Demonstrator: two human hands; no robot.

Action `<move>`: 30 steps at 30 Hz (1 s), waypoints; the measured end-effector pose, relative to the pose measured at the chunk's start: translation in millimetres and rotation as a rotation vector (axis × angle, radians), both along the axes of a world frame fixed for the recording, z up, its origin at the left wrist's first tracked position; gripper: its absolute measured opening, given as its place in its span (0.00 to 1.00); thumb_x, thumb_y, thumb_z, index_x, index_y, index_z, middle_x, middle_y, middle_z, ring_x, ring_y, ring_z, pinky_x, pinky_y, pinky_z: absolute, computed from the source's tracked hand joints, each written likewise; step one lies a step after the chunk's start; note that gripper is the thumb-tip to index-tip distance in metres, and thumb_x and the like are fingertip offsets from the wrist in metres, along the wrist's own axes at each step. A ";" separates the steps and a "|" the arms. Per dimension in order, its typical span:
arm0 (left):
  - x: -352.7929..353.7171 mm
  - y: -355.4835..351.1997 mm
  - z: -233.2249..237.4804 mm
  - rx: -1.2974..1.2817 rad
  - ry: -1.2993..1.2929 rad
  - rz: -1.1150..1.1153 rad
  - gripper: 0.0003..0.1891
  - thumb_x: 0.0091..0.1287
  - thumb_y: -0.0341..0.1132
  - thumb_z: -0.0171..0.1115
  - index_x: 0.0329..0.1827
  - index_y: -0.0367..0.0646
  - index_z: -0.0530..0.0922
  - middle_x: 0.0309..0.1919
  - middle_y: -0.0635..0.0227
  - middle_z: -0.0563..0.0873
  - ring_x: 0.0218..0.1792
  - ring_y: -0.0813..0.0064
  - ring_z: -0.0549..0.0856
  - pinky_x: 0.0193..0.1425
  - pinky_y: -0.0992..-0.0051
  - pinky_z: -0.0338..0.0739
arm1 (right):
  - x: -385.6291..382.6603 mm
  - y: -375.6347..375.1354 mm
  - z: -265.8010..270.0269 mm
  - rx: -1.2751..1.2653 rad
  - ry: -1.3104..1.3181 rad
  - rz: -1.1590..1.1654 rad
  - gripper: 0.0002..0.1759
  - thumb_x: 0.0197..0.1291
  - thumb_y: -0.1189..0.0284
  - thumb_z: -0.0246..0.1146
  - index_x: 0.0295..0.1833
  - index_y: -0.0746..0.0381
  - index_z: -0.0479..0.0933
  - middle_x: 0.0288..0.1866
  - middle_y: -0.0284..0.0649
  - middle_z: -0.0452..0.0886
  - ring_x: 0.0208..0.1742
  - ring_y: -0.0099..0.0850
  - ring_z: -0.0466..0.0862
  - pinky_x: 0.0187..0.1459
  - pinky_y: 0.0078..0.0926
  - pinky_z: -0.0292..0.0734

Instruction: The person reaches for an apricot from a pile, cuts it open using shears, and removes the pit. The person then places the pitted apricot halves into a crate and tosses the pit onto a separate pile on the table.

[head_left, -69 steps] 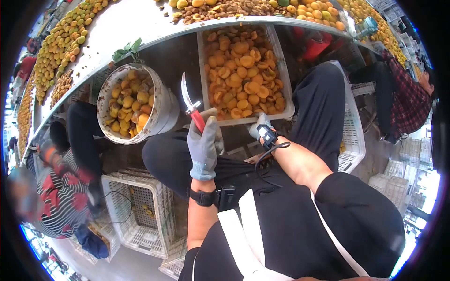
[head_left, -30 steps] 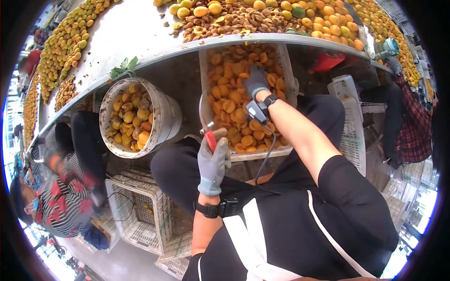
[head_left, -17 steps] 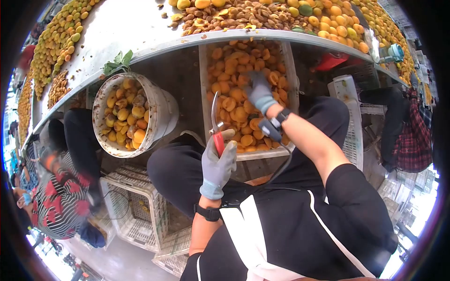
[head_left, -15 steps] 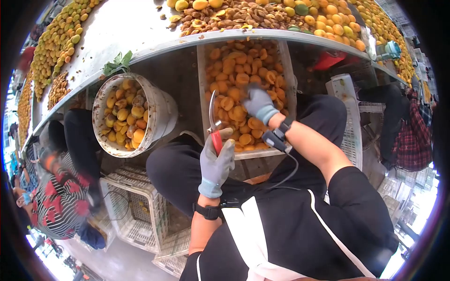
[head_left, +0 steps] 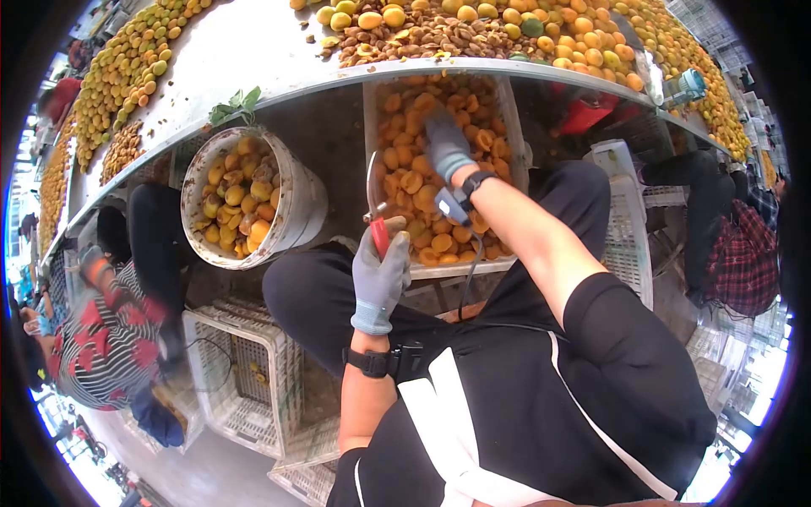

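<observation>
My left hand (head_left: pixel 380 277), in a grey glove, is closed around the red handle of pruning shears (head_left: pixel 379 237), whose curved blade points up. It is in front of the near left corner of a pale plastic crate (head_left: pixel 466 268) full of orange apricot halves (head_left: pixel 412 181). Over the crate's upper middle, my right hand (head_left: pixel 446 145), also gloved in grey, reaches down onto the halves with its fingers stretched forward. Its fingertips are partly lost among the fruit. No held fruit shows in it.
Left of the crate stands a white bucket (head_left: pixel 297 207) of apricots. Above runs a metal table edge (head_left: pixel 279 95), with pits (head_left: pixel 422 40) and whole apricots (head_left: pixel 589 52) on the table. White crates (head_left: pixel 245 380) stand lower left. A person in a striped, flowered top (head_left: pixel 106 355) sits at left.
My right hand has moved up and slightly left over the apricot halves, its fingers now stretched forward. My left hand has shifted slightly left, keeping the shears. The whole view has shifted a little.
</observation>
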State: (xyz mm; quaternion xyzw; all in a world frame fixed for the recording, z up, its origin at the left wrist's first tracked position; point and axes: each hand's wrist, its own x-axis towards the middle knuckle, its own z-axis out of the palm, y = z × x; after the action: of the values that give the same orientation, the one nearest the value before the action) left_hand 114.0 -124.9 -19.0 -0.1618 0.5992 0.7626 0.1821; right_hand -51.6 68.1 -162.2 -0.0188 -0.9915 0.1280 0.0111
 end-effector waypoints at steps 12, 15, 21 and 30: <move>-3.0 -2.4 2.1 0.228 0.058 0.075 0.16 0.72 0.35 0.58 0.60 0.42 0.71 0.22 0.78 0.71 0.16 0.91 0.65 0.15 0.88 0.57 | 193.9 -10.3 80.0 -0.577 -0.485 0.455 0.19 0.62 0.62 0.61 0.55 0.61 0.78 0.51 0.50 0.81 0.54 0.46 0.80 0.56 0.37 0.73; -3.8 -2.9 2.9 0.245 0.081 0.088 0.17 0.72 0.36 0.58 0.60 0.42 0.71 0.21 0.77 0.72 0.15 0.91 0.65 0.15 0.88 0.57 | 212.9 -1.0 83.9 -0.590 -0.628 0.441 0.20 0.63 0.62 0.60 0.56 0.61 0.78 0.52 0.49 0.82 0.55 0.45 0.80 0.56 0.36 0.73; -6.7 -9.0 -9.6 0.248 0.093 0.098 0.16 0.72 0.39 0.58 0.59 0.44 0.72 0.21 0.76 0.75 0.13 0.89 0.67 0.14 0.88 0.59 | 214.8 6.7 94.2 -0.583 -0.838 0.322 0.22 0.64 0.60 0.58 0.58 0.61 0.77 0.54 0.48 0.82 0.58 0.42 0.80 0.58 0.34 0.72; -46.6 1.1 -1.8 0.196 -0.012 0.080 0.16 0.73 0.39 0.56 0.60 0.46 0.71 0.21 0.75 0.75 0.14 0.88 0.68 0.15 0.87 0.60 | 162.5 17.0 65.1 -1.151 -1.020 0.175 0.18 0.67 0.69 0.59 0.60 0.64 0.74 0.48 0.40 0.81 0.41 0.26 0.84 0.41 0.23 0.80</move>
State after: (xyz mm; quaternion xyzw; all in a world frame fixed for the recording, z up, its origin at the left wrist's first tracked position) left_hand 67.4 -123.8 -20.7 -0.1717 0.5137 0.8233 0.1699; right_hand 110.9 85.1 -97.1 0.0001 -0.6493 0.5992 -0.4685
